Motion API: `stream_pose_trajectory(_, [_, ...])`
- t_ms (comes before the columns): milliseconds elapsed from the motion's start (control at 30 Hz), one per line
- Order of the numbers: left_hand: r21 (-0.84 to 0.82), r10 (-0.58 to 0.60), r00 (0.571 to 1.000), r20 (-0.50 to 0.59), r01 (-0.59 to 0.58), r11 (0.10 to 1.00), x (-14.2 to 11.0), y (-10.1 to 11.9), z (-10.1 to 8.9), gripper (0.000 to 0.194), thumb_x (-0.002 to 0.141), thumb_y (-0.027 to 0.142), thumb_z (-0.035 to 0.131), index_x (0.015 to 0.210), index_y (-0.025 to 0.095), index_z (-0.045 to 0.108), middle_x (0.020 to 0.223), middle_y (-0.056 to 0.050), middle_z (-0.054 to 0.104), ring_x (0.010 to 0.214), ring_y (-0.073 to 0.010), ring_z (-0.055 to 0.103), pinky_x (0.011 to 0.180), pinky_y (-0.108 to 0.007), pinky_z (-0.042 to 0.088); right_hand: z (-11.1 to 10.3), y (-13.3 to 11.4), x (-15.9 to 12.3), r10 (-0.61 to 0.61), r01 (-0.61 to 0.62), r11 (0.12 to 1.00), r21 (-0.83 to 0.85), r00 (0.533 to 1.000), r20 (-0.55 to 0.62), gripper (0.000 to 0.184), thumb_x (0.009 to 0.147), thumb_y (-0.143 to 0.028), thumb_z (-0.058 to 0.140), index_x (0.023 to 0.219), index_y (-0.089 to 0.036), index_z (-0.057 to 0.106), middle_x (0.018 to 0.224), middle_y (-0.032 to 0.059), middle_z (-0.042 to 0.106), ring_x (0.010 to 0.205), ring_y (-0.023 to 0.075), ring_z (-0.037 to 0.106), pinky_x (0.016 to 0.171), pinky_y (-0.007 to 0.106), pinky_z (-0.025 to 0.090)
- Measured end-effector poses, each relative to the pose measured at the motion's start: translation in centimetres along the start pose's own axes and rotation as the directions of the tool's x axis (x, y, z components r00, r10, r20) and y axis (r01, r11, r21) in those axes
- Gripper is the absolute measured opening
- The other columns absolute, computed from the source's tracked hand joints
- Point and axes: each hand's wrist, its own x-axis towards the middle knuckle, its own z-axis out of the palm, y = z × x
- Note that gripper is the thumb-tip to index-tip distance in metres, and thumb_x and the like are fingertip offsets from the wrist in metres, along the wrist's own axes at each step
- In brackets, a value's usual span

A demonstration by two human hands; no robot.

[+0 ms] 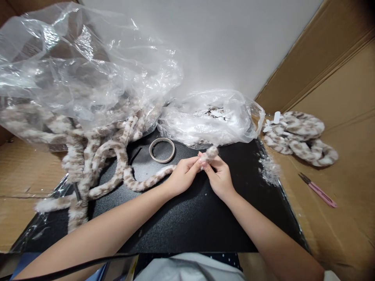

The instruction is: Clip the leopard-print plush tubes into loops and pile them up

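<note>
A large clear plastic bag [88,78] covers the back left corner of the black surface [181,222]. Long brown-and-white plush strips [121,160] lie in it and spill over the left side; one runs right to the left hand [184,173], beside the right hand [221,177]. Behind them, a round beige tape roll [162,160] lies left, a smaller clear plastic bag [190,125] at the back edge. Beyond the right edge, on brown cardboard [316,222], pink-handled metal snips [322,194] lie before a brown-and-white plush bundle [304,125].

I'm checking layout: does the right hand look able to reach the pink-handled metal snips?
Probably yes, once the right hand releases the brown-white furry strip; the snips lie uncovered on brown cardboard to its right.
</note>
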Motion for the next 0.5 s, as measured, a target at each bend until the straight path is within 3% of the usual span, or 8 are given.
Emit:
stream_pose_trajectory(100, [-0.094,-0.01,1.0,0.005,0.01,0.996,0.1,-0.2,0.0,0.042,0.093,0.051,0.044,0.071,0.016,0.05,0.06,0.004,0.039,0.057,-0.0094,0.034,0.055,-0.022,0.031,-0.6,-0.3,0.3,-0.014,0.013,1.0,0.009,0.996,0.093,0.022,0.09,-0.04,0.057,0.092,-0.025,0.073,0.109,0.0052,0.069,0.106,0.0224,0.063,0.096,0.037,0.049])
stream_pose_trajectory(167, [-0.105,-0.019,0.999,0.039,0.023,0.994,0.1,-0.2,-0.1,0.042,0.093,0.051,0.043,0.072,0.015,0.051,0.059,0.004,0.036,0.055,-0.009,0.031,0.053,-0.022,0.029,-0.8,-0.3,0.5,0.006,-0.012,0.998,0.063,0.996,0.094,0.019,0.086,-0.039,0.062,0.089,-0.024,0.073,0.107,0.0046,0.069,0.103,0.0219,0.064,0.092,0.035,0.051])
stream_pose_trajectory(267, [0.004,-0.016,0.998,0.057,0.016,1.0,-0.2,0.2,-0.2,0.04,0.094,0.048,0.043,0.077,0.014,0.056,0.063,0.003,0.043,0.058,-0.0096,0.036,0.055,-0.022,0.031,-0.9,-0.1,0.7,0.064,-0.066,0.987,0.147,0.998,0.02,0.014,0.077,-0.037,0.073,0.079,-0.024,0.073,0.09,0.0024,0.07,0.089,0.02,0.065,0.083,0.033,0.053])
stream_pose_trajectory(400, [0.198,0.049,0.999,0.009,-0.05,0.979,-0.5,0.8,0.0,0.03,0.093,0.042,0.048,0.095,0.015,0.06,0.079,0.0,0.058,0.07,-0.0118,0.048,0.065,-0.023,0.037,-0.7,0.1,0.8,0.216,-0.17,0.942,0.291,0.967,-0.136,0.025,0.062,-0.043,0.083,0.068,-0.022,0.07,0.072,-0.0002,0.068,0.071,0.0176,0.064,0.073,0.033,0.054])
stream_pose_trajectory(500, [0.25,0.063,0.996,-0.057,-0.047,0.967,-0.6,0.8,0.2,0.033,0.095,0.041,0.044,0.079,0.015,0.057,0.07,0.002,0.052,0.066,-0.0108,0.044,0.062,-0.022,0.034,-0.7,-0.2,0.8,0.29,-0.234,0.907,0.349,0.95,-0.117,0.031,0.057,-0.046,0.085,0.066,-0.021,0.069,0.069,0.0002,0.069,0.07,0.0179,0.064,0.073,0.034,0.055])
